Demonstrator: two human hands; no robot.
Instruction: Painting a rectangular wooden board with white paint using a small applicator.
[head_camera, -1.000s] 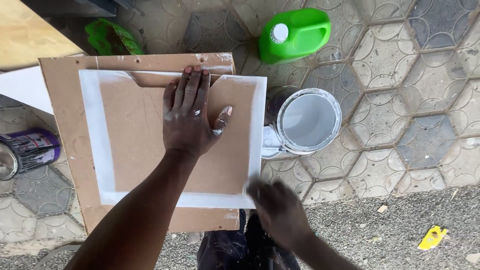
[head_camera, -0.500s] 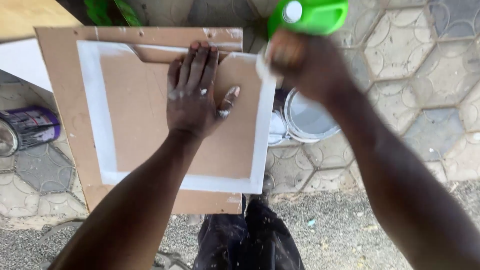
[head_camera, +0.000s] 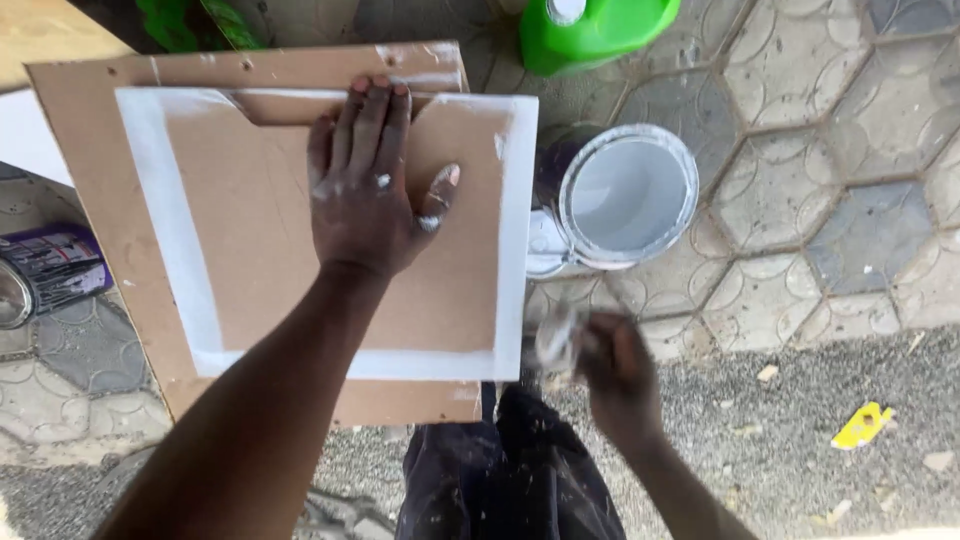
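The left hand (head_camera: 365, 190) lies flat and spread on the panel (head_camera: 260, 270), a brown board with a white painted border, pressing it onto a larger board (head_camera: 80, 180) beneath. The fingers are open, gripping nothing, only bearing down; white paint marks the knuckles and thumb. The panel sits in front of the person's knees, its right edge just beside the open paint can (head_camera: 625, 195), which stands on the patterned paving (head_camera: 830, 150).

The right hand (head_camera: 615, 375) is low, near the panel's bottom right corner, blurred. It seems curled round something pale, perhaps a brush or rag (head_camera: 555, 340), but I cannot tell what it is or how tightly it is held.

A green jug (head_camera: 590, 30) lies beyond the can, and a purple tin (head_camera: 45, 270) lies on its side to the left. A yellow scrap (head_camera: 862, 425) sits on the gravel at the right.

The risks I see: the border looks wet, and the flat palm sits close to the top strip, so a small slide could smear it. The can is hard against the panel edge and near the moving hand; a knock from either could tip it and spill paint. The panel rests loose, so easing the pressure could let it shift.
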